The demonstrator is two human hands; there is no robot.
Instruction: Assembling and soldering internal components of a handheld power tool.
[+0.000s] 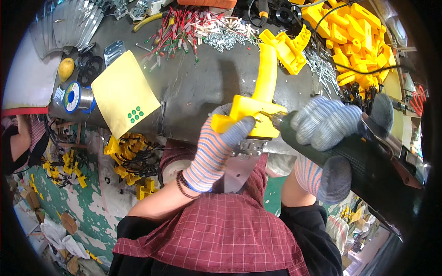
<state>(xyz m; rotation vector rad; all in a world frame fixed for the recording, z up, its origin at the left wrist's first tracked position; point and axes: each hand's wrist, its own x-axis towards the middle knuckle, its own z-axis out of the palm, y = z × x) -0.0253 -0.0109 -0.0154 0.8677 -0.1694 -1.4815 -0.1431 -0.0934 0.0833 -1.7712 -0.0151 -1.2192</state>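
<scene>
Your apron [221, 234], red check cloth, fills the bottom of the view, and just above it your two gloved hands meet at the near edge of the table [193, 92].

Your left hand [216, 152], in a striped glove with grey fingertips, is closed in a firm grip on the yellow plastic handle [258, 106], clamped around its wide base with the thumb pressed on the near face. A flat metal blade [239, 168] hangs from under that base, pointing down toward your lap.

Your right hand [322, 124] is wrapped tight around the dark green power screwdriver [368, 156], a full closed grip on the body. The tool's bit touches the right side of the handle's base, so the tool lies to the right of the workpiece and its long axis runs from lower right up and left into the plastic.

The handle's own long axis runs almost straight away from you, base near, slim end far, rising over the table. That puts the two axes roughly crosswise: the tool enters from the side, not along the handle's length. Your left hand is the nearer one to the base; your right hand sits just beside it, apart from the plastic.

Farther off, a heap of yellow parts [354, 41] lies at the right, a yellow envelope [124, 94] and a solder reel [76, 97] at the left.
</scene>
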